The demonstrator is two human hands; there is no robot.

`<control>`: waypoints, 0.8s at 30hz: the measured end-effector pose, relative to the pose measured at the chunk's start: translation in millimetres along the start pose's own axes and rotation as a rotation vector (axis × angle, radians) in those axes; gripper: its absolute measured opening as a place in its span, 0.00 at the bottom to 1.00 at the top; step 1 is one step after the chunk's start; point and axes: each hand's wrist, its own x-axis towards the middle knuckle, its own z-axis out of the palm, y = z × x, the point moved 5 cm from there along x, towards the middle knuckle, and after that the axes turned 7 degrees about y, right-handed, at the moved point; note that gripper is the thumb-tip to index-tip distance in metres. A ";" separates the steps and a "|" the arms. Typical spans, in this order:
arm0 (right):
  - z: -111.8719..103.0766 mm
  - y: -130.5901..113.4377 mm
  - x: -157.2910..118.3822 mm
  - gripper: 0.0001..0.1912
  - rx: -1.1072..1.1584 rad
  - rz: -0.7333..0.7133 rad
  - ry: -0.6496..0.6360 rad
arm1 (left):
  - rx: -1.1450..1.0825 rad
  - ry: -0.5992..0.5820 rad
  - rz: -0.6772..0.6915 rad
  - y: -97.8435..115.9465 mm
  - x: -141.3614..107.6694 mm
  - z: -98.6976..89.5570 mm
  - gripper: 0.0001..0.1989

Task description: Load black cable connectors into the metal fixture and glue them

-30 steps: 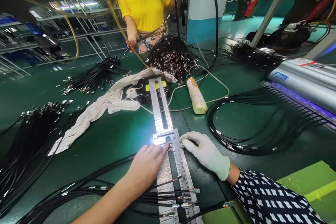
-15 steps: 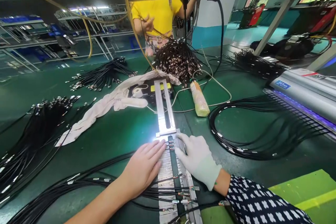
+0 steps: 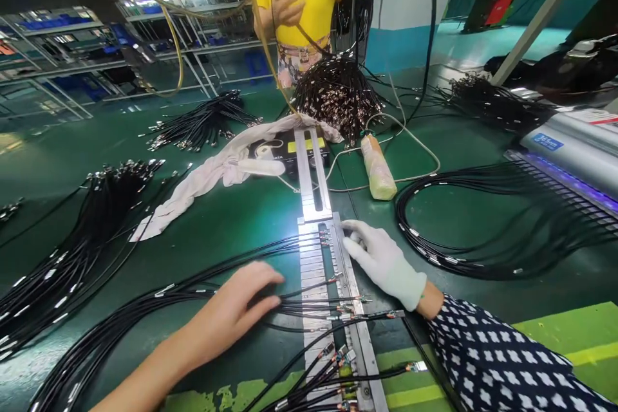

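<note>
My bare left hand (image 3: pixel 246 302) hovers left of a slotted metal fixture (image 3: pixel 313 264), thumb and fingers apart with nothing between them. Just beyond its fingertips, black cables (image 3: pixel 290 304) run across the fixture, their stripped ends and small metal plugs poking past the right side. My right hand (image 3: pixel 381 257), in a white glove, is at the upper right edge of the fixture's side rail (image 3: pixel 345 270). Its thumb and forefinger are apart, the fingertips close to the rail; whether they touch it I cannot tell. More cable ends lie in the upper slots, beside a bright glow.
Bundles of black cable (image 3: pixel 106 206) cover the left side; a coil (image 3: pixel 410 232) lies right, leading to a silver lamp unit (image 3: pixel 574 148) with violet light. A wrapped bottle-shaped object (image 3: pixel 378 167), a twisted cloth (image 3: pixel 193 190) and a co-worker in yellow (image 3: pixel 304 19) are farther back.
My left hand has drawn back from the upper slots, down and to the left. My right hand has shifted off the slots to the rail's outer edge. The view has moved too.
</note>
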 end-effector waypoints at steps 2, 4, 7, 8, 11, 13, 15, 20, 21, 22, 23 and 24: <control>-2.4 5.6 -1.9 0.16 0.054 0.042 -0.003 | -0.087 -0.083 -0.093 -9.5 -22.2 -3.0 0.11; -2.2 8.0 -2.3 0.15 0.083 0.068 -0.011 | -0.154 -0.132 -0.162 -17.1 -33.9 -5.7 0.10; -0.2 7.6 -1.7 0.13 0.109 0.070 -0.026 | -0.269 -0.193 -0.221 -24.5 -33.6 -9.0 0.08; 0.1 7.3 -1.5 0.12 0.115 0.068 -0.027 | -0.313 -0.207 -0.244 -27.1 -31.3 -10.2 0.07; 0.2 7.7 -1.0 0.11 0.128 0.073 -0.016 | -0.425 -0.215 -0.315 -35.9 -23.9 -13.8 0.04; 0.0 8.3 -0.7 0.11 0.136 0.080 -0.010 | -0.443 -0.172 -0.311 -39.0 -18.4 -15.8 0.05; 0.0 8.9 -0.7 0.10 0.145 0.085 -0.008 | -0.363 -0.102 -0.265 -37.2 -11.5 -15.0 0.07; 0.4 11.1 -1.4 0.11 0.166 0.110 -0.004 | -0.072 0.116 -0.081 -9.1 14.1 7.6 0.08; 0.4 11.6 -1.4 0.11 0.176 0.118 -0.002 | -0.077 0.147 -0.055 -2.5 19.7 14.1 0.11; 0.4 11.8 -1.4 0.11 0.186 0.123 -0.002 | -0.096 0.175 -0.039 2.8 24.9 19.9 0.12; 0.3 11.9 -1.2 0.11 0.195 0.126 -0.002 | -0.118 0.195 -0.037 6.5 29.5 24.7 0.11; 0.1 11.7 -1.0 0.11 0.202 0.128 -0.003 | -0.137 0.216 -0.039 8.5 33.2 27.8 0.10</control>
